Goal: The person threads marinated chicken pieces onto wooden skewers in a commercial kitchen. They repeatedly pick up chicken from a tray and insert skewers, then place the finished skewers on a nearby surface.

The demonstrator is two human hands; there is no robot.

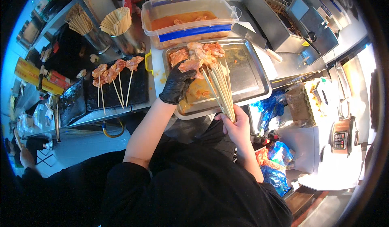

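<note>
My left hand (177, 84), in a black glove, grips a piece of raw marinated meat (191, 65) between thumb and fingers. More pieces of meat (202, 51) lie heaped just beyond it on a metal tray (253, 71). My bare right hand (235, 122) is closed around the lower ends of a bundle of wooden skewers (221, 85). The skewers' upper ends reach over the tray to the meat heap; whether any tip is in the meat, I cannot tell. Several skewered meat pieces (111, 73) rest on a dark tray (139, 87) at the left.
Behind the metal tray stands a clear plastic tub (190, 6) with meat in orange marinade. A cleaver (247, 36) lies to its right, near a metal fryer-like unit (273, 23). Metal cups of sticks (123, 41) stand at the back left. Another person's hand (27, 158) shows far left.
</note>
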